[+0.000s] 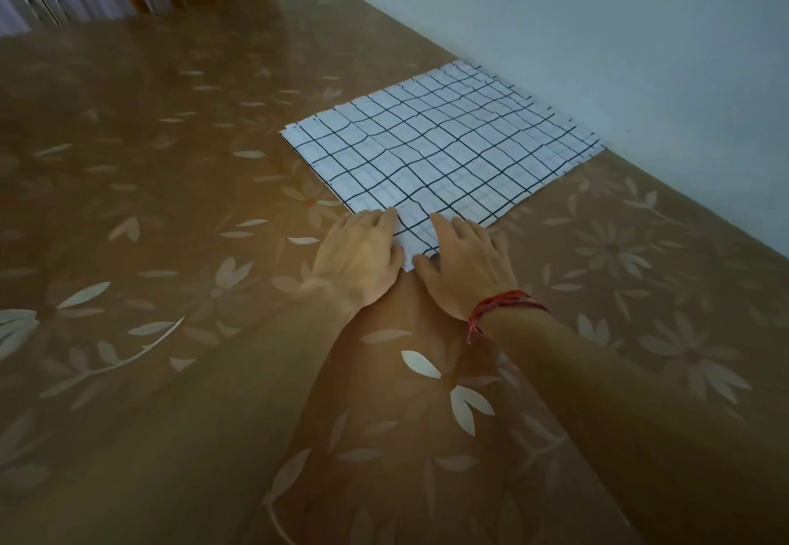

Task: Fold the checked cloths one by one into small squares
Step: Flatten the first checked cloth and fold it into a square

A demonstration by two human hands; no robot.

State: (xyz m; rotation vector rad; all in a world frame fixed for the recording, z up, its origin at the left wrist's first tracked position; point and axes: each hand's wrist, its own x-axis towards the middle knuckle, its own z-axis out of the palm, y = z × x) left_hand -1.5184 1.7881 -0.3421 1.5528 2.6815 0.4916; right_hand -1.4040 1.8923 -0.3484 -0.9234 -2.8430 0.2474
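The checked cloths [444, 147] lie flat in a pile on the flowery surface [170, 185], far right by the wall [597, 10]. One corner points at the person. The left hand [358, 256] and the right hand [465, 265] both rest on that near corner, fingers nearly straight, gripping nothing (the pile stretches away, far and right). Both hands are equally near, so either could lift the top cloth.

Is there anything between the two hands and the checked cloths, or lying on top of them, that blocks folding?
Nothing visible does. The left hand and right hand touch the near corner of the checked cloths, and nothing lies on top.
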